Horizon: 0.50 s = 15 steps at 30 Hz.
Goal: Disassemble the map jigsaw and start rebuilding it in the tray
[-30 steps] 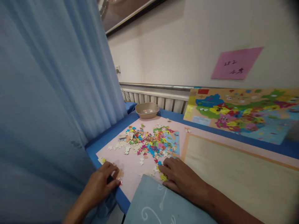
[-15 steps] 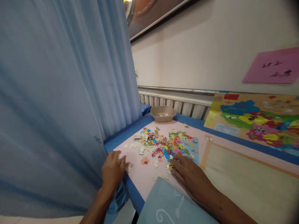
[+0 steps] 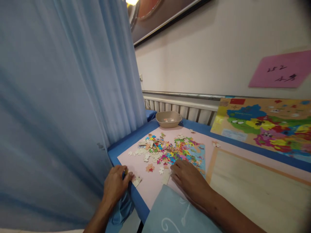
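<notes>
A blue counter (image 3: 140,199) bears a pink sheet (image 3: 148,187) with a heap of jigsaw pieces (image 3: 170,151). The right hand (image 3: 186,173) curls at the heap's near edge, the left hand (image 3: 116,182) beside loose pieces (image 3: 137,181); I cannot tell whether either grips anything.

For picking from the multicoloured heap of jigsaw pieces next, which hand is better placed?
Likely the right hand: it is at the near edge of the multicoloured heap of jigsaw pieces. The left hand is farther off, by the pale pink sheet's left edge.
</notes>
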Available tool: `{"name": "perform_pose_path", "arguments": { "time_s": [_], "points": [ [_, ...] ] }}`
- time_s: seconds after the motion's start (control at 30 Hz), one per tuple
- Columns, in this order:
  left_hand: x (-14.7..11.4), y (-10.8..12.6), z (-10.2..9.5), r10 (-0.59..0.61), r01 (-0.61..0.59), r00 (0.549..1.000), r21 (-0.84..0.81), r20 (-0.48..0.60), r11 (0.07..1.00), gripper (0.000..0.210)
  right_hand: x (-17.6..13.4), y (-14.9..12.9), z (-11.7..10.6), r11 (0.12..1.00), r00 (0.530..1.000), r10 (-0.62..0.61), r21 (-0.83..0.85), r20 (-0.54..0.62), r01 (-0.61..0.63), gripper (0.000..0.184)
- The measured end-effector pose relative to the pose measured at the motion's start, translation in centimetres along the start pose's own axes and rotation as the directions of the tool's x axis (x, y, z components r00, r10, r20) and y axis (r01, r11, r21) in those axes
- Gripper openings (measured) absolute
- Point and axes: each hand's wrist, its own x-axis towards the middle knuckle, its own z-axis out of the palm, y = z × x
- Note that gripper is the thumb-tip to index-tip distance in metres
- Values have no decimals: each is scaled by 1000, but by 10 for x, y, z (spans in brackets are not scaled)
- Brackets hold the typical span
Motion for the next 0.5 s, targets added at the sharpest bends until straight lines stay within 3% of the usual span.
{"name": "perform_pose_path", "arguments": {
  "time_s": [0.17,0.33,0.43,0.5],
  "points": [
    [-8,14,14,272,-271,962,16,-23,962,15,-26,-17,-10,994,993,23,103,116,-35,9],
    [29,37,37,396,-397,918,-83,-26,914,20,-30,-18,-1,987,998,15,160,55,-23,10],
    [70,50,43,375,-374,927,-106,-11,921,29,-29,-10,7,985,998,27,172,-61,-16,18],
    [97,57,43,260,-260,965,-30,16,965,40,-29,-3,13,989,988,66,143,-141,-45,27]
  ]
}}
